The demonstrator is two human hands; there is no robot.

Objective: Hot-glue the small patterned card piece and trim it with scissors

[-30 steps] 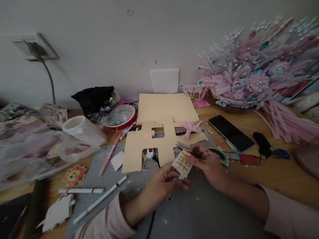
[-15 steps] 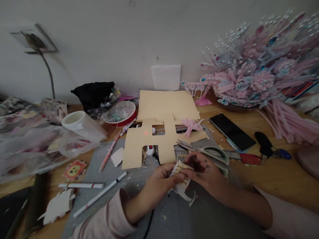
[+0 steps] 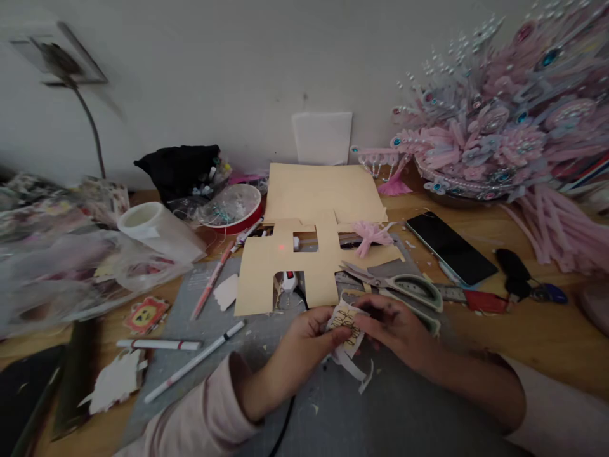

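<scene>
Between my two hands is a small piece of cream paper (image 3: 348,322) with dark looping lines drawn on it and a pale border. A narrow white strip (image 3: 356,370) curls down from its lower edge. My left hand (image 3: 311,339) pinches the piece at its left side, thumb on top. On the right side, my right hand (image 3: 392,330) grips its edge between thumb and fingers; some fingertips are hidden behind it. Just beyond my right hand lie scissors (image 3: 404,285) with pale handles, blades apart, on the table.
Cut cream card (image 3: 318,260) covers the grey mat (image 3: 190,381) ahead. White pens (image 3: 195,362) lie left, near a flower cutout (image 3: 146,315). To the right are a phone (image 3: 450,247), keys (image 3: 516,276) and a pink beaded decoration (image 3: 495,133). A tape roll (image 3: 159,228) and plastic bags stand left.
The paper piece has turned to face me more, so its drawn lines show more fully. My right-hand fingers have shifted along its edge. The whole view has tilted slightly.
</scene>
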